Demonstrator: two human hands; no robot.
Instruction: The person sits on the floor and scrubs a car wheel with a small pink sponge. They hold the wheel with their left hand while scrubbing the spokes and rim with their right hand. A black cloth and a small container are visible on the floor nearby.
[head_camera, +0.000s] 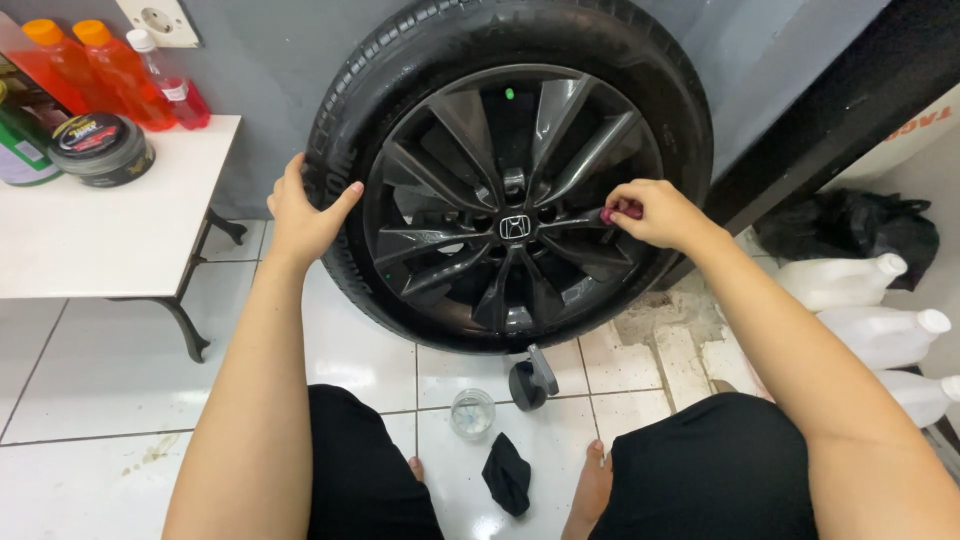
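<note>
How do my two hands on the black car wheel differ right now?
The left hand lies open on the rubber tyre, empty; the right hand is closed around a small red tool on a dark alloy spoke. Both are bare and touch the same wheel.

one tyre (345, 110) on one dark alloy wheel (510, 200), with one small green valve cap (509, 94) showing between the spokes; two bare hands, the left hand (300, 215) and the right hand (655, 212); one small red applicator (612, 213); one white table (110, 215); two orange bottles (100, 70) and one red bottle (175, 85) on it; one round tin (103, 148) and one green container (22, 150), cut off at the edge; three white jugs (880, 335) at the right; one black bag (860, 230); one clear cup (472, 412); one black cloth (507, 472); one black caster-like part (530, 380); one wall socket (160, 20)
</note>
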